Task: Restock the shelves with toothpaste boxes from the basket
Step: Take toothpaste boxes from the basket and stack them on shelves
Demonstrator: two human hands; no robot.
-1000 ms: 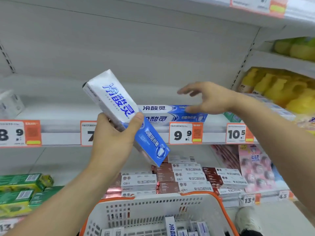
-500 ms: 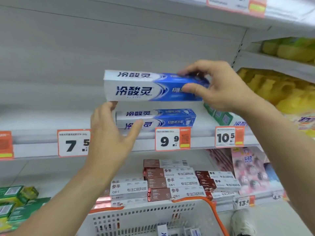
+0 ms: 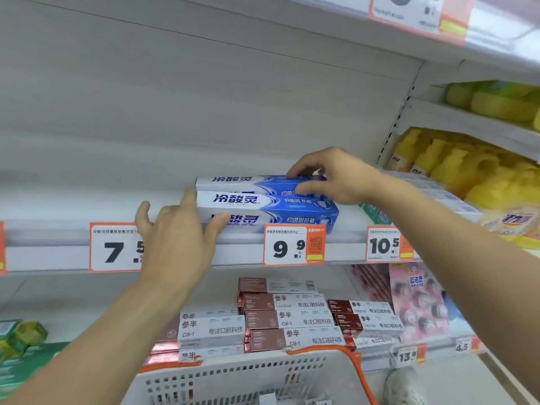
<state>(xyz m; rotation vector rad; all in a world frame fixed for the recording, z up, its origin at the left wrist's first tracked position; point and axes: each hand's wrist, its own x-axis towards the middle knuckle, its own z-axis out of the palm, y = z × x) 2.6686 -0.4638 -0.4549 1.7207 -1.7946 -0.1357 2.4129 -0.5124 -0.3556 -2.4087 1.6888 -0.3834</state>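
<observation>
A: What is the left hand doing?
B: Its fingers are straight and spread. They touch the left ends of the two boxes. I think it lines them up.

A: Where is the top box?
B: On the bottom box, at the front of the shelf.

A: Which way does it lie?
B: Flat and long, left to right. The white end points left, the blue end right.

A: And the right hand?
B: It pinches the blue end, thumb in front, to set it down straight.

A: And the basket?
B: Down below.

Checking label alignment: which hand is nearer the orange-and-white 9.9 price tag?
Left. The left hand sits beside the orange-and-white 9.9 price tag, thumb close; the right hand is higher.
</observation>
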